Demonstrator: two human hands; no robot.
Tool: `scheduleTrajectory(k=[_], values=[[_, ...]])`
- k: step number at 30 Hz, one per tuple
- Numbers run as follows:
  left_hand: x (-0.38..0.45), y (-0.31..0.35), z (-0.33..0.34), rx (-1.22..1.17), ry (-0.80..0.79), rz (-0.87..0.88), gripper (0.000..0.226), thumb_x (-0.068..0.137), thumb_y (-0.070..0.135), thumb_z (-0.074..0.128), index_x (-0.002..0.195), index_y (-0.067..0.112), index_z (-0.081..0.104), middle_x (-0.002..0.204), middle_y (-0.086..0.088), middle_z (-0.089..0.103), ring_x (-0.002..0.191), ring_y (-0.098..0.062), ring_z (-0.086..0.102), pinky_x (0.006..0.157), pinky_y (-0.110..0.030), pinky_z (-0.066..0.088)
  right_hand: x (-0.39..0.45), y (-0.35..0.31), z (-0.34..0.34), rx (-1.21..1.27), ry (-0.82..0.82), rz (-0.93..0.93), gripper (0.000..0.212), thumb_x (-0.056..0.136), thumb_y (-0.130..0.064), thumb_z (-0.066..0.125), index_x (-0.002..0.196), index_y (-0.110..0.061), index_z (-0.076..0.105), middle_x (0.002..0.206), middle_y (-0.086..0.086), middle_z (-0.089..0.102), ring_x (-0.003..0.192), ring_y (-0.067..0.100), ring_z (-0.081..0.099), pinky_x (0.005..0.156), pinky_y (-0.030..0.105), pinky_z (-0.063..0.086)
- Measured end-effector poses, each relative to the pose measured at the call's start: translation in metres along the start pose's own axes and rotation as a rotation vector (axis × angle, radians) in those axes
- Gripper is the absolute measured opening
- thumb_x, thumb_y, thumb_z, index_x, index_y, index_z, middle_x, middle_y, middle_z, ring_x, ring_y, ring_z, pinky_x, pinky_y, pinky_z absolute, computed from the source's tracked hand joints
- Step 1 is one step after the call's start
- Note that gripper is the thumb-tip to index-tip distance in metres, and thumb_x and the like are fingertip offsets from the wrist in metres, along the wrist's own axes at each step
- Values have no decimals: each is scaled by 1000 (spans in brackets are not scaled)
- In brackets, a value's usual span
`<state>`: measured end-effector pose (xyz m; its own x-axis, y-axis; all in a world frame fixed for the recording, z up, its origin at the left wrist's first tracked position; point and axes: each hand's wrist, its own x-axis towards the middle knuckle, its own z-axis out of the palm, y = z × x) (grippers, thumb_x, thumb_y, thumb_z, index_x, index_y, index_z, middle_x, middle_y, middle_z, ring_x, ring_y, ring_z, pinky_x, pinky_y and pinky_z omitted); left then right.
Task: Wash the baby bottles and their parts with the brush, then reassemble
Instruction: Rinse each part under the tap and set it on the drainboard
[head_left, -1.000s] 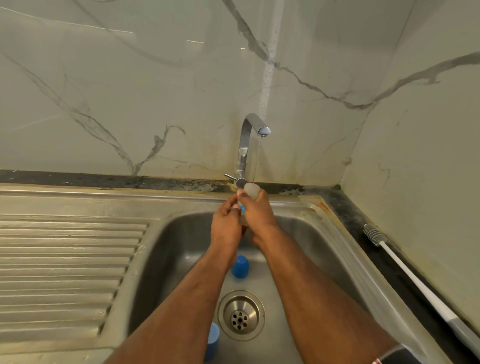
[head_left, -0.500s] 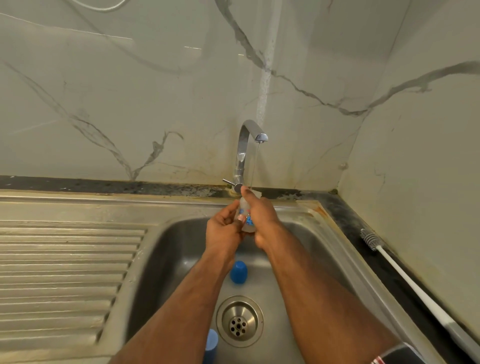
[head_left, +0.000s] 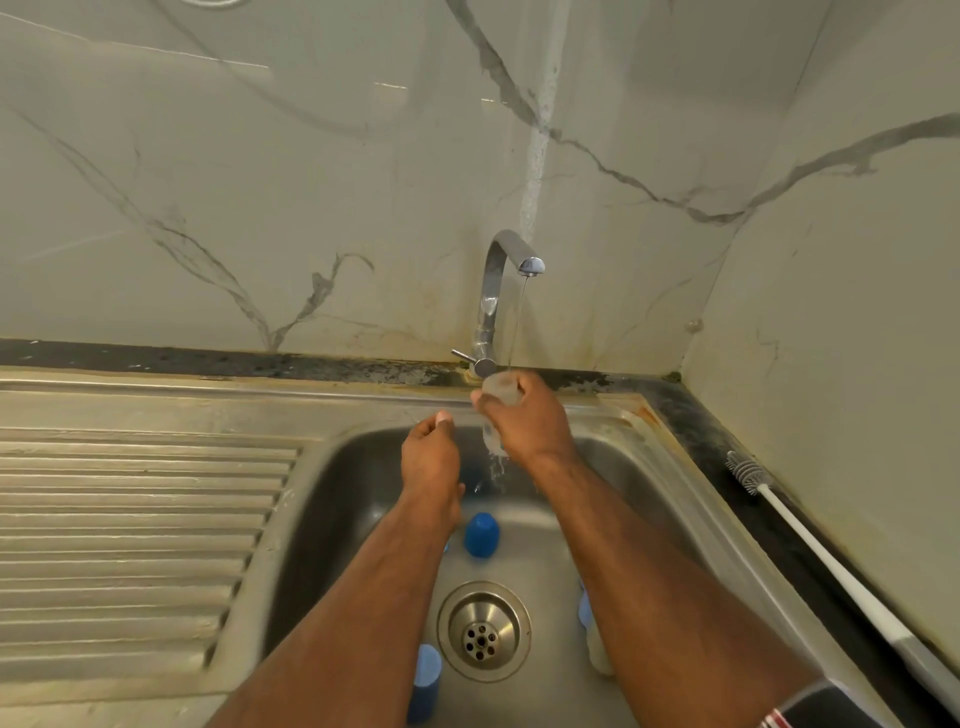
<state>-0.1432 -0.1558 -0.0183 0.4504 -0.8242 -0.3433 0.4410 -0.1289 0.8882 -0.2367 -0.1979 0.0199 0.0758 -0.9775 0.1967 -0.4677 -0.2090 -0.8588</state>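
Right hand (head_left: 524, 421) gripped a clear baby bottle (head_left: 500, 392), fingers curled round its middle, over the far edge of the sink (head_left: 691, 499) basin. Bottle's long axis ran near upright, tilted a little; one end rose above the fist under the tap (head_left: 506, 280), the other stuck out below. Which end was the mouth could not be told. A thin stream of water (head_left: 519, 322) fell from the spout onto the top end and ran off the lower end into the basin.

Left hand (head_left: 431, 457) sat just beside the right, apart from the bottle, fingers curled in with the thumb on top. Whether it held anything could not be made out; the palm side faced away.

A blue cap (head_left: 481, 535) stood on the basin floor between the forearms, beyond the drain (head_left: 483, 631). A second blue piece (head_left: 426, 680) lay near the basin's near edge, partly hidden by the left forearm. Another pale part (head_left: 595, 644) right of the drain was mostly covered by the right forearm.

The bottle brush (head_left: 831, 561) lay on the dark counter along the sink's right edge, bristles toward the far corner, handle cut off by the frame.
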Motion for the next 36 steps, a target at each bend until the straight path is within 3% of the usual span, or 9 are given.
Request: scheduleTrajectory(k=[3,12,16,21,24,27,30,33,36], values=[[3,0,-1,-33,-25,-66,39,107,38,49,143,22,52,132,-1,53,125,-27,49,95,-51,45,1,-4,-3,101,121,-47,46,90,-48,69,124,-20,55,110,-10,56,100,10,56,89,33,52],[2,-3,0,0,-110,-94,38,106,42,48,132,16,59,108,0,60,107,-27,57,86,-47,50,2,6,0,-69,-5,-44,33,86,-46,74,108,-26,61,102,-8,65,95,14,62,83,31,53],[1,-2,1,-43,-95,-110,42,107,43,47,140,19,52,117,2,55,117,-28,56,92,-49,48,6,5,-1,-17,62,-56,36,85,-47,75,109,-24,61,103,-6,66,93,14,64,71,23,52],[2,-3,1,-56,-99,-106,45,106,44,48,144,19,50,126,0,51,114,-27,53,96,-50,49,8,12,-2,3,127,-59,41,84,-47,76,114,-21,62,105,-5,67,94,14,64,83,32,55],[2,-3,0,-62,-84,-105,45,105,44,50,141,18,52,124,-1,53,113,-27,54,90,-47,51,7,17,-1,-134,27,5,41,81,-44,79,114,-23,65,109,-2,69,96,17,65,89,37,55],[4,-3,0,-80,-100,-107,47,106,45,49,144,18,50,127,-2,52,115,-27,53,92,-48,50,7,14,-5,-4,140,-49,39,84,-43,77,113,-22,62,106,-6,66,95,13,62,81,29,54],[1,-5,1,-72,-109,-104,46,106,45,48,140,14,52,125,-4,60,115,-28,60,94,-48,53,3,15,-8,-80,5,1,37,84,-40,78,113,-22,63,105,-5,66,95,14,64,76,25,53],[0,-4,2,-84,-114,-103,49,106,45,47,145,15,50,142,-11,54,129,-34,54,105,-52,49,4,13,-5,74,59,-39,41,84,-41,77,116,-20,64,105,-6,66,95,14,64,78,27,54],[-6,-2,1,-139,-164,-147,45,106,44,47,134,10,58,126,-16,67,116,-34,64,104,-52,51,6,18,-5,71,2,21,41,84,-37,76,120,-22,62,111,-4,65,99,16,64,82,33,57]])
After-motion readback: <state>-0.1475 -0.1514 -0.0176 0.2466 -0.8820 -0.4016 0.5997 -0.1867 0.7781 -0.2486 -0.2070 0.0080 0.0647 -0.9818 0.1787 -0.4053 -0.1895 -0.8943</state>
